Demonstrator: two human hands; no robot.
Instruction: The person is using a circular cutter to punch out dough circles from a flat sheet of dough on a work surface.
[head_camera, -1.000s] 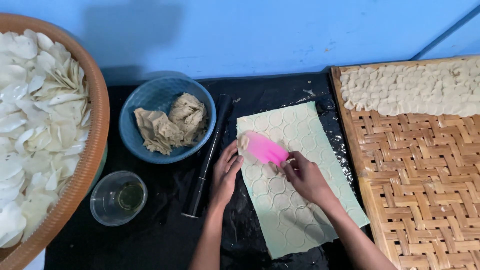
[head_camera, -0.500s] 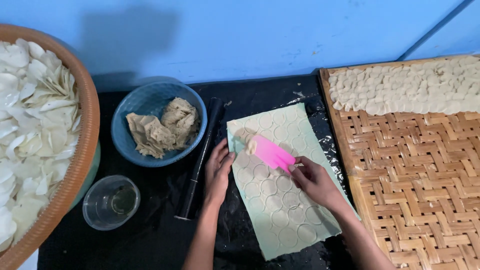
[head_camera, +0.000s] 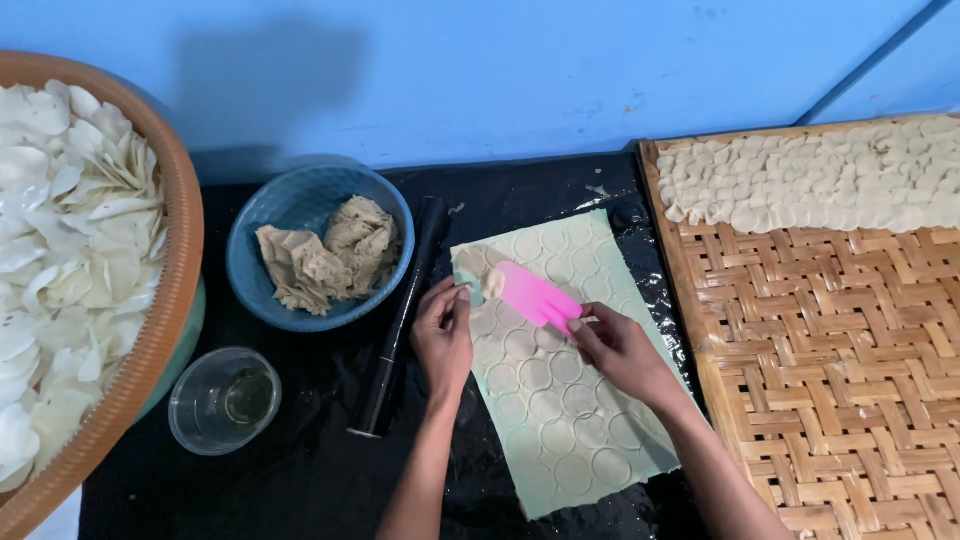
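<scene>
A pale, thin dough sheet (head_camera: 560, 400) marked with cut circles lies on black plastic. My right hand (head_camera: 622, 350) grips a pink flat scraper (head_camera: 535, 295), whose tip lifts a small round of dough (head_camera: 492, 282) near the sheet's upper left corner. My left hand (head_camera: 443, 335) rests on the sheet's left edge, fingertips pinching at that lifted round. A black rolling pin (head_camera: 400, 320) lies just left of my left hand.
A blue bowl (head_camera: 262, 290) holds crumpled dough scraps. A clear cup (head_camera: 222, 400) with a little oil stands below it. A big round basket (head_camera: 150, 330) of white discs is at left. A woven bamboo tray (head_camera: 840, 380) at right carries rows of dough rounds (head_camera: 820, 185).
The scraper has stayed at the sheet's upper left, and a dough round now lifts off on its tip. My left hand's fingers have moved up to that round.
</scene>
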